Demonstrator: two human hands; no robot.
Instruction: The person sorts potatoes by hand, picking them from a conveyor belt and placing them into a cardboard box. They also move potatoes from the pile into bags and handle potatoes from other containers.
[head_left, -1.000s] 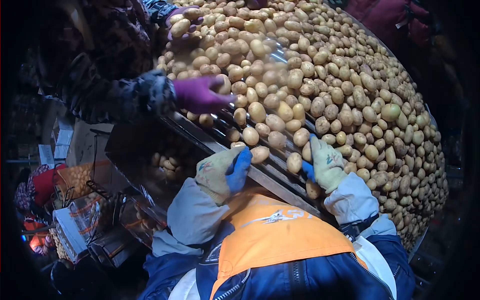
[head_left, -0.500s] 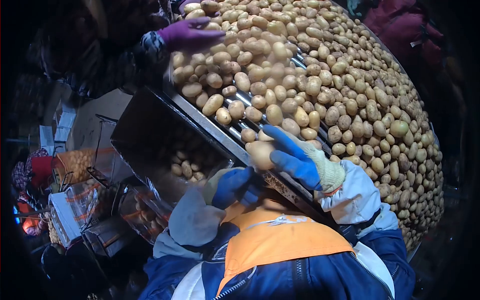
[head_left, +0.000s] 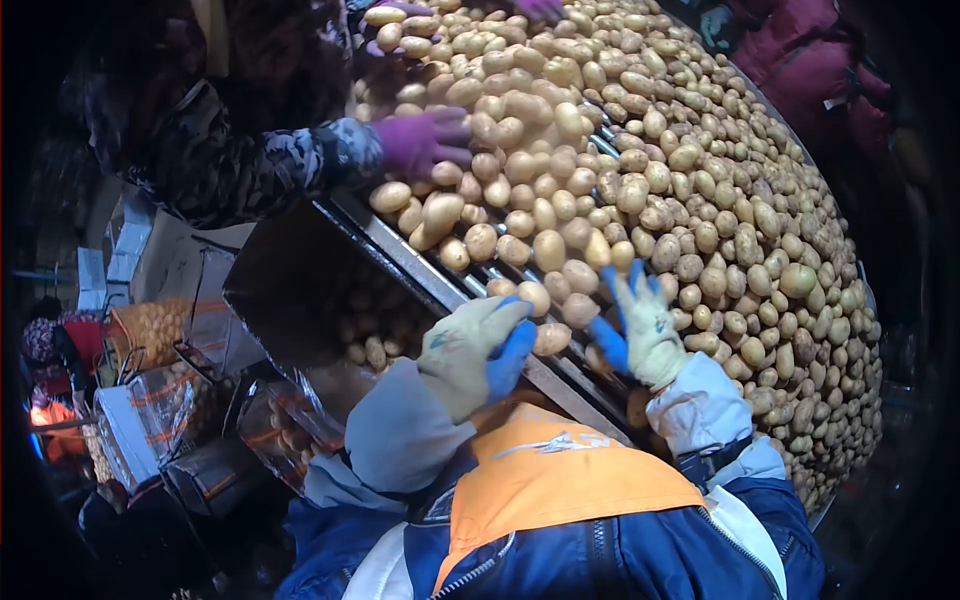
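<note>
My left hand (head_left: 472, 350), in a cream glove with blue fingers, is at the metal edge (head_left: 415, 262) of the roller conveyor. Its fingers are curved and its thumb stands apart from them, right beside a loose potato (head_left: 551, 339). My right hand (head_left: 645, 335), gloved the same way, spreads its fingers and thumb over the rollers. Its fingertips reach the near side of the potato heap (head_left: 740, 240), and another potato (head_left: 579, 311) lies between the two hands. Metal rollers (head_left: 478, 283) show through gaps among the potatoes.
A co-worker's purple-gloved hand (head_left: 425, 140) reaches onto the potatoes from the upper left. Below the conveyor edge, a dark bin (head_left: 275, 260) has potatoes inside. Bagged potatoes (head_left: 155, 330) stand farther left. Another person in a dark red jacket (head_left: 800, 50) is at the upper right.
My left hand has risen from below the conveyor edge onto it. My right hand has moved right and spread open, away from the blurred potato it had. The co-worker's purple glove has moved right and down.
</note>
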